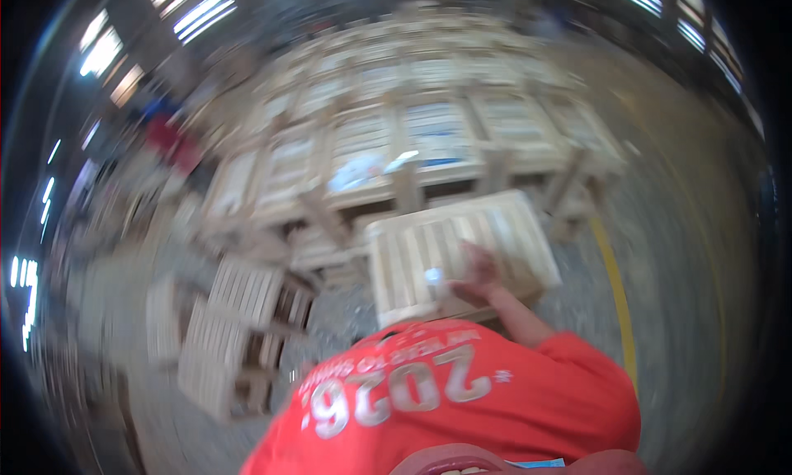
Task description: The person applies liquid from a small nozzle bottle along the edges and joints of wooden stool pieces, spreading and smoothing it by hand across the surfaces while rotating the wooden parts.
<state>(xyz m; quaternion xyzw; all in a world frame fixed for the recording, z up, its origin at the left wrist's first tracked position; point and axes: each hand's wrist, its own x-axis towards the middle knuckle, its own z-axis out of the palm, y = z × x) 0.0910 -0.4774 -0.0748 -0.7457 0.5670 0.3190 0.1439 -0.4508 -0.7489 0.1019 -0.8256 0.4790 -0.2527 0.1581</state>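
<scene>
A slatted wooden crate or stool-like piece of pale wood stands right in front of me. My right hand is over its slatted top, fingers stretched out and thumb apart. Motion blur hides whether the palm touches the slats. By the thumb a small bright white spot shows on the slats; I cannot tell if it is an object or a reflection. My left hand does not show; the red shirt covers that side.
Rows of similar pale wooden pieces stand behind, some with blue and clear plastic on them. Several slatted wooden pieces sit on the floor at left. A yellow floor line runs along the right.
</scene>
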